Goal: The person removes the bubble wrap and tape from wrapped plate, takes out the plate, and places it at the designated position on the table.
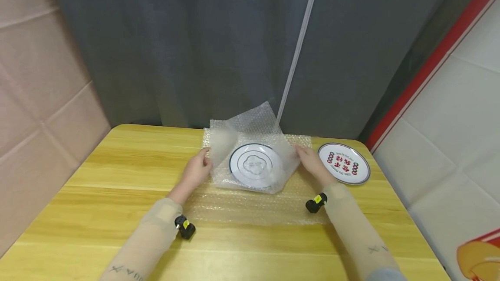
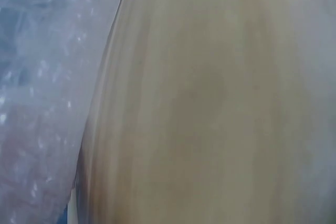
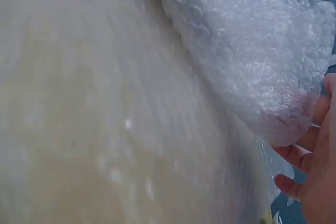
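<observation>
A white plate [image 1: 251, 166] with dark blue rings lies in the middle of the table, under a clear sheet of bubble wrap [image 1: 255, 118]. At the sheet's left edge my left hand [image 1: 196, 169] pinches the wrap, with thumb and fingers curled. The left wrist view shows bubble wrap [image 2: 42, 93] but not the hand. On the other side my right hand [image 1: 314, 162] grips the raised right part of the sheet. Its fingers [image 3: 294, 156] show beside the bubble wrap [image 3: 252, 51] in the right wrist view, some partly hidden behind it.
A second plate [image 1: 343, 164] with red characters and a dark rim lies right of my right hand. More bubble wrap [image 1: 250, 209] is spread flat under the first plate. The wooden table [image 1: 105, 203] meets a grey curtain [image 1: 187, 55] at its back edge.
</observation>
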`<state>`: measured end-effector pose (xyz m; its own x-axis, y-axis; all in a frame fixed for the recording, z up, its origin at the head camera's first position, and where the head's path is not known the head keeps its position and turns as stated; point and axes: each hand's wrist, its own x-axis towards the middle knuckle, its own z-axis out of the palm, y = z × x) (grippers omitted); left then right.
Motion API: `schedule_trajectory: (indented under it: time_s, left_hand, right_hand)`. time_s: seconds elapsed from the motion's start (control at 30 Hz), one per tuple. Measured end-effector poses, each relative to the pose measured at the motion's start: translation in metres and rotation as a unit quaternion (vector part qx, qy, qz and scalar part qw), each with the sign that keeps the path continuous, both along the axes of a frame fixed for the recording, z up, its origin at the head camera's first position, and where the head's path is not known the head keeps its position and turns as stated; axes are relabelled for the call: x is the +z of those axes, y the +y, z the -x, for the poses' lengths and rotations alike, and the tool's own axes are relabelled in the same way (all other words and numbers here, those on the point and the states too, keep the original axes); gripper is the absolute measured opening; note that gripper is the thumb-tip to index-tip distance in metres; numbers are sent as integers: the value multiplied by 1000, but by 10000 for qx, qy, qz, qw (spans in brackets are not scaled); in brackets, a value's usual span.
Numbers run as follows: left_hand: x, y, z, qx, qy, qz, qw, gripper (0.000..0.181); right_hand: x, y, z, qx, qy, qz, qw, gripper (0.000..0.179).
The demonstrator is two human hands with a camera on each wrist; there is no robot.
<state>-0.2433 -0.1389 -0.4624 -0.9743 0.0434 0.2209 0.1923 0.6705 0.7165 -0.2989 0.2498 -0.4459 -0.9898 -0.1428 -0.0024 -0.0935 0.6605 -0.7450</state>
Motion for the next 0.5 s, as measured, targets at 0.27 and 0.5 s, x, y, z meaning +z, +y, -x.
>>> schedule_trajectory:
  time_s: [0.27,0.5]
  left_hand:
    - [4,-1,-2,389,-248,17,9989,76]
    - [2,0,-4,494,-31,-80,9987,87]
  right_hand:
    - [-1,12,-7,99,46,29,9999,68]
    - [1,17,-14,285,-18,-174,9994,57]
